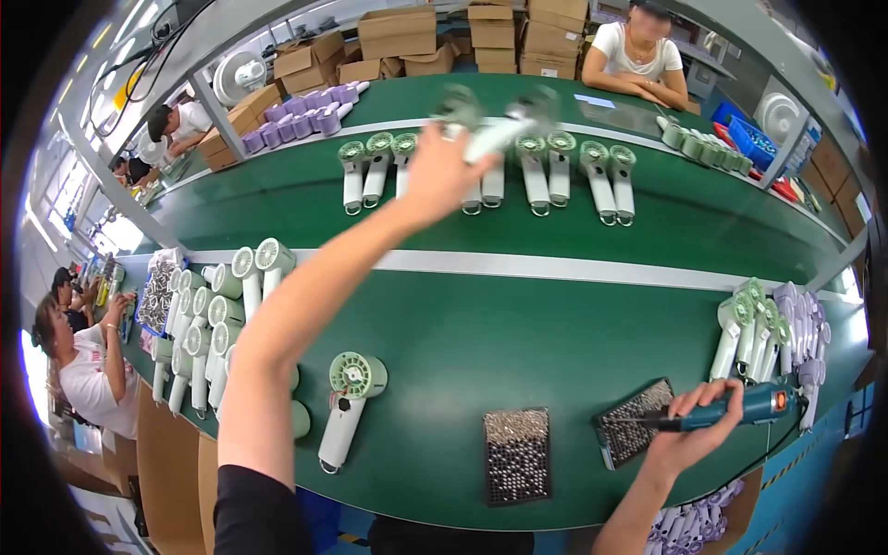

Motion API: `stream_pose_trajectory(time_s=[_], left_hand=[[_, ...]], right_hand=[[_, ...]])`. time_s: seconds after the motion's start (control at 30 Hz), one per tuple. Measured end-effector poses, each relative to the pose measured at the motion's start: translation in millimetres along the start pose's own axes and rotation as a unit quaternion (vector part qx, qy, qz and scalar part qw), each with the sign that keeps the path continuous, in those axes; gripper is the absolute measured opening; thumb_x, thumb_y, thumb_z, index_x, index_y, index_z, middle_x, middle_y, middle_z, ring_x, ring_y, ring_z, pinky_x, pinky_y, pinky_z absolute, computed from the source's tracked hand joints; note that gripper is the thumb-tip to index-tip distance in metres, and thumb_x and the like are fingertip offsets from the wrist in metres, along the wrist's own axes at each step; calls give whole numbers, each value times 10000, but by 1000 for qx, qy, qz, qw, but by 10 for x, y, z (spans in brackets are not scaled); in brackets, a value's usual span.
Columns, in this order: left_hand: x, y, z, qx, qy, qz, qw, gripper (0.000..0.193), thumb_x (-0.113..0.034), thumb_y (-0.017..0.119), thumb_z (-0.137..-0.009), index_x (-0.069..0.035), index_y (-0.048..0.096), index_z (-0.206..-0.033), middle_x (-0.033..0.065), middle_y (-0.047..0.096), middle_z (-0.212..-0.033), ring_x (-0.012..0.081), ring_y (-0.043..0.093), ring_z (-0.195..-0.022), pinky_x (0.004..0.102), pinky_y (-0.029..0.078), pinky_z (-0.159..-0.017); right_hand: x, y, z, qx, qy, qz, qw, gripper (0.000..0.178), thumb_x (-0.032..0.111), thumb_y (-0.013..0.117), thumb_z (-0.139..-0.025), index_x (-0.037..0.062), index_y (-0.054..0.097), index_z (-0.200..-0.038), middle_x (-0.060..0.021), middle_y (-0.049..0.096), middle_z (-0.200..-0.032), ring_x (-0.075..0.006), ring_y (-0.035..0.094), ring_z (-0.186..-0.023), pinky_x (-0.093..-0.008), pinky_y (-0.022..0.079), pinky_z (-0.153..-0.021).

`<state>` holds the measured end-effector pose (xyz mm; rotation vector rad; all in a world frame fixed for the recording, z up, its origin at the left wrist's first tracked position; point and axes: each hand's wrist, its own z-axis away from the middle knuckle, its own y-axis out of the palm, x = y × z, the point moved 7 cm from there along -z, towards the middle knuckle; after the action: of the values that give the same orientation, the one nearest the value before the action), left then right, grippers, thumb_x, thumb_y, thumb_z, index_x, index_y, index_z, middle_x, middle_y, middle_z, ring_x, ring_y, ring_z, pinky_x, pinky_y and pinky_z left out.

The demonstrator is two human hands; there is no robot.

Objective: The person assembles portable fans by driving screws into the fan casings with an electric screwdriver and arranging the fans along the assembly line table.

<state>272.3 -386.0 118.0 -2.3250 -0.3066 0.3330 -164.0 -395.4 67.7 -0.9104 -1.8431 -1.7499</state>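
Note:
My left hand [442, 171] is stretched far forward over the green belt, closed around a white-and-green handheld fan [498, 137]. A second green fan head [458, 106], blurred by motion, shows just beyond the fingers; whether it is held too, I cannot tell. My right hand [696, 430] grips a teal electric screwdriver [763, 404], its bit pointing left over a tilted black tray of screws [638, 421]. Another black screw tray [516, 458] lies to the left of it. A single green-headed fan [342, 430] rests on the bench, its black switch part showing.
Several finished-looking fans [538, 185] line the belt ahead. Green fan housings [199, 324] crowd the left side; green fans [740, 338] and purple ones [803, 324] stand at the right. A metal rail [555, 268] separates bench and belt. A person [638, 55] sits opposite.

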Motion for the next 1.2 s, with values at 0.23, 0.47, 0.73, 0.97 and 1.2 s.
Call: stream_pose_trajectory(time_s=[0.23,0.47,0.73,0.97,1.2], left_hand=[[2336,-251,276,-3,-295,-160,942,592,-521,580,-822,-9,554,-1118,327,378,-1185,511,428,-1076,535,469,-842],[3117,8,936,38,-430,-210,877,580,-523,572,-822,-64,536,-1174,314,345,-1218,498,397,-1121,571,437,-858],[3065,103,1208,153,-442,-166,868,808,-738,443,-791,-85,543,-1255,293,311,-1323,463,338,-1217,539,367,-957],[3588,278,999,90,-490,-142,856,840,-764,329,-816,-86,544,-1264,348,305,-1328,523,344,-1217,562,356,-989],[4276,470,789,113,-343,-96,927,646,-642,291,-910,-186,505,-1315,301,386,-1339,501,379,-1209,537,336,-1012]], right_hand=[[-119,-49,-74,-50,-14,65,996,239,298,431,-960,62,466,-964,3,394,-663,-73,353,-412,-213,304,-336],[-251,-9,-65,-44,-10,100,994,240,296,432,-956,63,479,-986,5,392,-674,-67,349,-413,-210,298,-337],[-414,53,-4,-34,16,114,993,233,306,438,-950,83,494,-988,12,392,-672,-61,349,-415,-202,293,-343],[-491,-41,-11,-71,-3,140,988,233,313,442,-949,90,501,-977,10,396,-652,-68,348,-401,-210,297,-330],[-650,34,44,-70,12,151,986,211,322,450,-953,118,492,-989,6,402,-634,-90,365,-374,-242,325,-321]])
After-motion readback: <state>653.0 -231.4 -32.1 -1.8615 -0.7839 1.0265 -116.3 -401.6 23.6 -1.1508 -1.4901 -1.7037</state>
